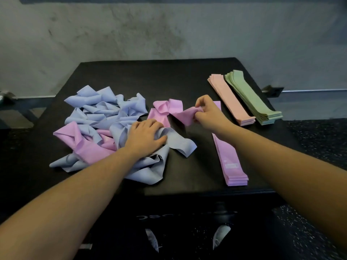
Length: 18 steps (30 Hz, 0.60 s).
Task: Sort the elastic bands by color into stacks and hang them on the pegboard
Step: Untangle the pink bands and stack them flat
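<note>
Roughly halfway: peach stack and green stack lie finished near the tabletop's far right corner. Right hand pinches a purple band beside the purple stack; left hand presses flat on the unsorted pile. Nothing hangs yet.

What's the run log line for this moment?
sorting | left hand rests on blue bands | right hand pinches pink band

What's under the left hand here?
The left hand rests on a blue band at the edge of the tangled pile. Whatever lies beneath its palm is covered.
</note>
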Each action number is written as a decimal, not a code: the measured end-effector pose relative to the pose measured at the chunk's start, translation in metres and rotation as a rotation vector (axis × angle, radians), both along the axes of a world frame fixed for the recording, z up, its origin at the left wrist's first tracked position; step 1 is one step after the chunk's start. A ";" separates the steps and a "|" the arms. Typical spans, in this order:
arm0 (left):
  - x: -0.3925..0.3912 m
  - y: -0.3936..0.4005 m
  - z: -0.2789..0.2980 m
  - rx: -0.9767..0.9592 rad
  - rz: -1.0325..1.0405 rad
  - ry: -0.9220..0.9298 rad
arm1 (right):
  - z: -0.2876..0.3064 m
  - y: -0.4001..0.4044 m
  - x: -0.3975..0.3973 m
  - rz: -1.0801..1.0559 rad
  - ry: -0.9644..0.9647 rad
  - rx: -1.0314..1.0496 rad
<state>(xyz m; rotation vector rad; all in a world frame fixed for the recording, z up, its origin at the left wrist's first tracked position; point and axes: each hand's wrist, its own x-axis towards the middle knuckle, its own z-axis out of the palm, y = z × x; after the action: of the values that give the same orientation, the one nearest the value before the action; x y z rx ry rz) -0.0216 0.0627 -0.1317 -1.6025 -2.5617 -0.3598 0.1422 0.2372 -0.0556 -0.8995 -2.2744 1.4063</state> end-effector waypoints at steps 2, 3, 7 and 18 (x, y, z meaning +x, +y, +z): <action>-0.001 0.007 0.012 -0.124 0.032 -0.079 | 0.011 -0.007 0.017 -0.004 0.081 -0.097; 0.000 0.010 0.019 -0.189 0.051 -0.119 | 0.017 -0.010 0.025 0.004 0.107 -0.143; 0.017 0.016 0.049 -0.050 0.035 -0.309 | 0.038 -0.026 0.055 0.046 0.195 -0.258; 0.144 -0.014 0.131 0.523 -0.263 -0.999 | 0.080 -0.063 0.116 0.178 0.197 -0.038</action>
<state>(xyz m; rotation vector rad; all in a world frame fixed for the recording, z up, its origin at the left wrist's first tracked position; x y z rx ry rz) 0.1229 0.0490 -0.0006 -1.7809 -2.3639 -2.0969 0.2582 0.1746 0.0243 -0.5515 -2.2289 1.5420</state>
